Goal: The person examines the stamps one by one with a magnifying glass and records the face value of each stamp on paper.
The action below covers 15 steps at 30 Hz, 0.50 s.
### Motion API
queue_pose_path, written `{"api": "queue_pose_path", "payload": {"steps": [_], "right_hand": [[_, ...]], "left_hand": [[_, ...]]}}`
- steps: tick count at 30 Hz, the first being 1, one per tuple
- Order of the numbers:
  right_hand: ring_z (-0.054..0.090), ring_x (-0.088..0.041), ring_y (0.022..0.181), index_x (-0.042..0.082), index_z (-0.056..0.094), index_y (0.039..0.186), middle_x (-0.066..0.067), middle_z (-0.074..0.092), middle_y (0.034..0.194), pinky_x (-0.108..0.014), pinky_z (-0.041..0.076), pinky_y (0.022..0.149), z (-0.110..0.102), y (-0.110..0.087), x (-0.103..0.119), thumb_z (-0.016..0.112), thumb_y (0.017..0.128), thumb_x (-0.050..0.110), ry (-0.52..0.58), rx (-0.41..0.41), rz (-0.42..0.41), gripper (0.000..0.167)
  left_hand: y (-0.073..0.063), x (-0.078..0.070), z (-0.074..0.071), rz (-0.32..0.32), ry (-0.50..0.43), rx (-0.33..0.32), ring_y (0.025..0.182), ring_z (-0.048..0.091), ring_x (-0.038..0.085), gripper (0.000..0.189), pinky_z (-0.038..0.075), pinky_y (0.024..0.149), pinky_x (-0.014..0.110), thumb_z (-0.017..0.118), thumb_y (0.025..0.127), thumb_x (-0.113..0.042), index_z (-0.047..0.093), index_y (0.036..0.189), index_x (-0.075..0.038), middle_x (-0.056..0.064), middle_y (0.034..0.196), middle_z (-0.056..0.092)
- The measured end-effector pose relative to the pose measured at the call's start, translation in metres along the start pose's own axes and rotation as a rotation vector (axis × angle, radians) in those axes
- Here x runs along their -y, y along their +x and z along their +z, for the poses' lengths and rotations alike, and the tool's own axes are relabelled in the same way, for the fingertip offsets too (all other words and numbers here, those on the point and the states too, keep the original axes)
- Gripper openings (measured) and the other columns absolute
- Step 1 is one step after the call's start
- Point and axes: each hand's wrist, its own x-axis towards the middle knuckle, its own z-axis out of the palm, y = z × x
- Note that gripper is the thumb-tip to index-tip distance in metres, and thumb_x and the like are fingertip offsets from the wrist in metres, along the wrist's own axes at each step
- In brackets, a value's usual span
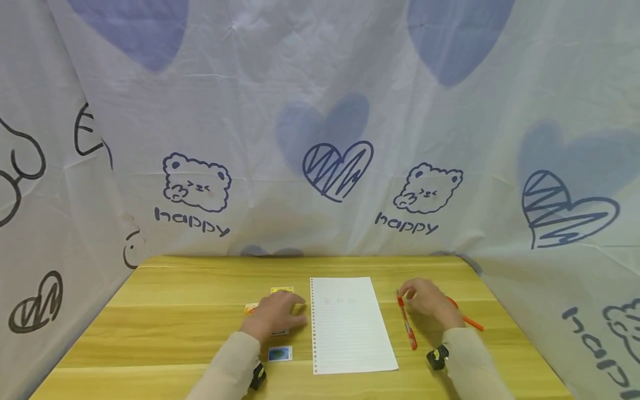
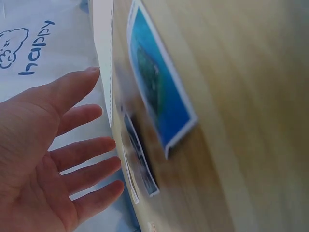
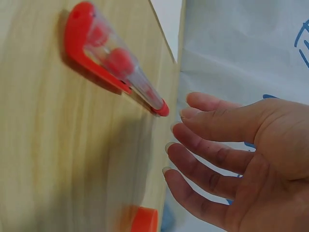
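My left hand [image 1: 272,316] is over several small picture cards, left of a sheet of lined paper [image 1: 350,333]. Its fingers are spread and hold nothing. Nearest the front is a card with a blue and green picture [image 1: 280,354]; a dark-pictured card [image 2: 141,157] shows past it in the left wrist view. Part of a yellow card [image 1: 282,290] appears beyond the fingers. To the paper's right, a clear pen with red ends [image 1: 407,325] lies on the table. Close to its far end, my right hand [image 1: 427,300] has loosely bent fingers with nothing between them.
An orange, thin-ended object [image 1: 473,324] lies right of my right hand, partly hidden by it. Faint marks run near the top of the paper. A wood-grain table [image 1: 200,278] carries everything, and a printed white curtain [image 1: 270,222] hangs behind and at the sides.
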Motion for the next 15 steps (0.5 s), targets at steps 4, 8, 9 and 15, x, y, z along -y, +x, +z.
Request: {"api": "queue_pose_path", "payload": {"steps": [4, 8, 9, 15], "right_hand": [[0.066, -0.024, 0.083, 0.008, 0.077, 0.095, -0.012, 0.074, 0.089, -0.041, 0.056, 0.076, 0.005, 0.003, -0.001, 0.07, 0.079, -0.009, -0.004, 0.015, 0.005, 0.024], [0.062, -0.02, 0.079, 0.009, 0.077, 0.094, -0.009, 0.072, 0.085, -0.039, 0.054, 0.073, 0.009, 0.006, -0.003, 0.071, 0.079, -0.009, -0.035, 0.019, 0.006, 0.024], [0.062, -0.02, 0.079, 0.009, 0.077, 0.093, -0.008, 0.072, 0.084, -0.038, 0.054, 0.073, 0.009, 0.006, -0.003, 0.072, 0.079, -0.01, -0.043, 0.019, 0.007, 0.025], [0.064, -0.02, 0.079, 0.01, 0.077, 0.091, -0.007, 0.074, 0.083, -0.039, 0.055, 0.075, 0.013, 0.007, -0.003, 0.073, 0.078, -0.012, -0.054, 0.039, 0.013, 0.026]], "left_hand": [[0.0, -0.003, 0.002, 0.031, 0.016, -0.012, 0.116, 0.069, 0.036, 0.04, 0.056, 0.095, 0.056, 0.081, 0.089, -0.032, 0.075, 0.122, -0.01, 0.01, 0.122, 0.076], [0.001, -0.008, 0.002, 0.073, 0.041, -0.019, 0.113, 0.07, 0.034, 0.039, 0.057, 0.094, 0.053, 0.081, 0.088, -0.031, 0.076, 0.12, -0.01, 0.008, 0.12, 0.077], [0.002, -0.01, 0.001, 0.078, 0.049, -0.016, 0.112, 0.071, 0.033, 0.039, 0.058, 0.093, 0.053, 0.081, 0.088, -0.032, 0.076, 0.12, -0.01, 0.008, 0.12, 0.078], [0.004, -0.013, 0.003, 0.073, 0.074, 0.013, 0.113, 0.071, 0.032, 0.041, 0.059, 0.092, 0.052, 0.082, 0.088, -0.035, 0.076, 0.122, -0.012, 0.007, 0.121, 0.077]]}}
